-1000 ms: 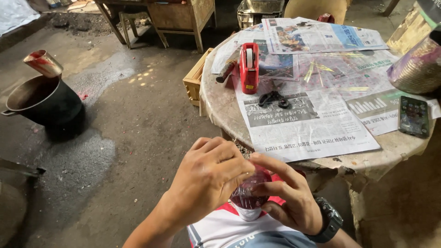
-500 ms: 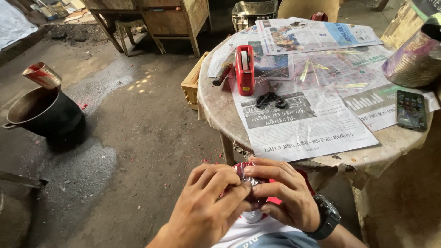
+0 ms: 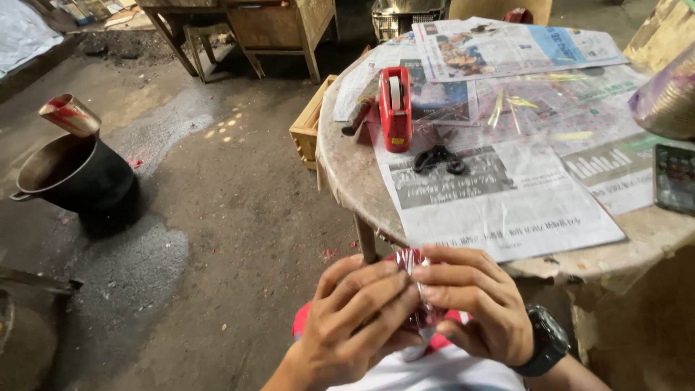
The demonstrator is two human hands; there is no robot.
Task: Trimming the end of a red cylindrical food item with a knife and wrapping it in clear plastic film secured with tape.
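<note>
Head view showed the left hand (image 3: 355,318) and right hand (image 3: 474,304) both clenched around a small red bundle in clear wrap (image 3: 418,289) held close over the lap, with newspapers (image 3: 499,203), scissors (image 3: 438,158) and a red tape dispenser (image 3: 395,108) on the round table (image 3: 347,166) beyond.

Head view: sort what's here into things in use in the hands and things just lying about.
In hand:
- left hand and right hand, both gripping a small red bundle in clear wrap

Lying about:
- red tape dispenser, black scissors and phone on the newspaper-covered round table
- black pot on the floor
- wooden crate beside the table
</note>
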